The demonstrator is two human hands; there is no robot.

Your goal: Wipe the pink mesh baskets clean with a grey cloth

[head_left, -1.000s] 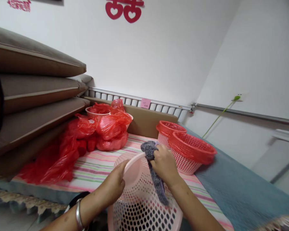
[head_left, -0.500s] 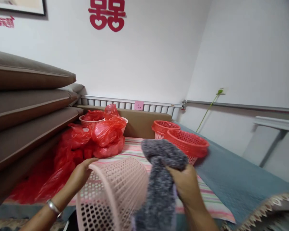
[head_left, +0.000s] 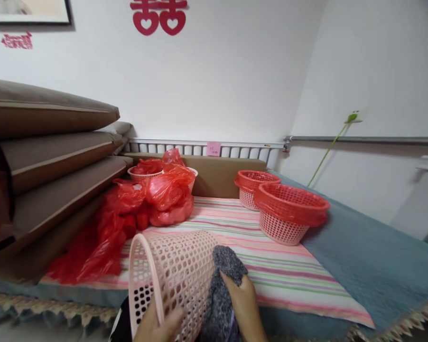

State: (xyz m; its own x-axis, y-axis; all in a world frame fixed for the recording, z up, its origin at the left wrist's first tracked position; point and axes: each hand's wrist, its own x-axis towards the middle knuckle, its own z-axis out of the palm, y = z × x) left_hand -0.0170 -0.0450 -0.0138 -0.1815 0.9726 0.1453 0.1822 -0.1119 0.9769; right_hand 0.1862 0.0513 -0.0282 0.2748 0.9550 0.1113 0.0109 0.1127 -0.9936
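Observation:
A pale pink perforated plastic basket [head_left: 185, 266] lies tilted on its side in front of me, its mouth facing left. My left hand [head_left: 160, 323] grips its near rim, fingers on the outer wall and slightly blurred. In my right hand [head_left: 240, 294] is a dark grey fluffy cloth [head_left: 219, 294], pressed against the basket's base end on the right. The cloth's lower part hangs down at the bottom edge of the view.
Red plastic bags [head_left: 169, 190] are heaped at the left, beside stacked cushions [head_left: 57, 152]. Two baskets lined with red bags [head_left: 288, 209] stand at the right on a striped cloth [head_left: 221, 213]. A radiator [head_left: 178, 148] runs along the back wall.
My left hand has moved from the basket's upper rim down to its near rim. The grey cloth has come down and left against the basket's base. The view has shifted slightly.

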